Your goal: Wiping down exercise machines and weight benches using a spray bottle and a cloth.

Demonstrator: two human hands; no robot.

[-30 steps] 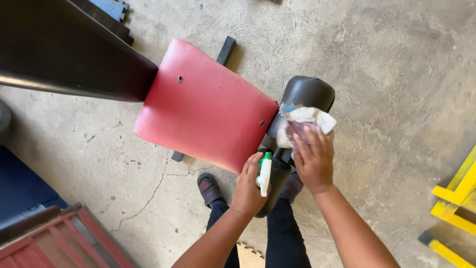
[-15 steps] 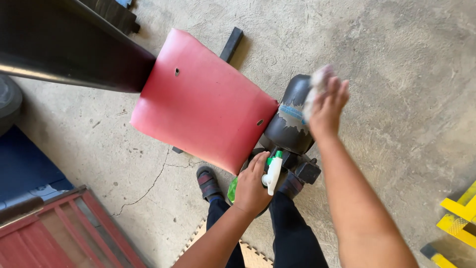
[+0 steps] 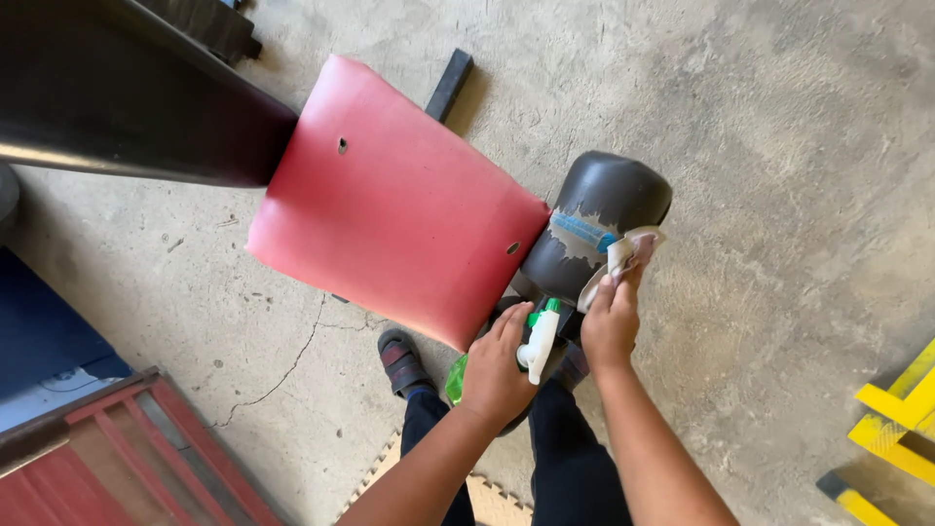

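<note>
1. Head view: a green plastic spray bottle with a white trigger nozzle [image 3: 531, 343] sits in the left hand [image 3: 495, 368], fingers wrapped tight round it; what's inside can't be made out.
2. Rough grey concrete floor [image 3: 779, 146] below, with a red padded bench seat [image 3: 394, 205] and a yellow metal frame [image 3: 891, 429] at the right edge.
3. The right hand [image 3: 611, 323] reaches forward, fingers pinched on a crumpled white cloth [image 3: 623, 255] pressed against the black cylindrical roller pad [image 3: 599, 219] beside the seat.
</note>
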